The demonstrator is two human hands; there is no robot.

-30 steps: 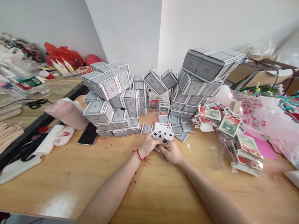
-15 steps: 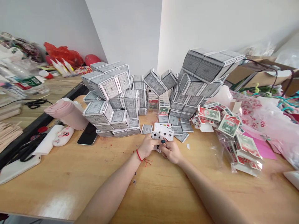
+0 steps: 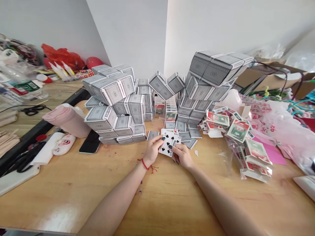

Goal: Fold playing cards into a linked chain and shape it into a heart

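Wooden bench (image 3: 118, 193) lies beneath. Left hand (image 3: 151, 149) and right hand (image 3: 183, 155) grip playing cards (image 3: 168, 139): probably light, slippery, bendable; hold by edges.

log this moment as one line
left hand: holds five of spades | right hand: holds it and other cards | beyond: face-down cards

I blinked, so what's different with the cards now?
The left hand slid its thumb up and left to a corner of the five of spades, uncovering more of it. The right hand keeps its grip. The card blocks and phone stayed put.
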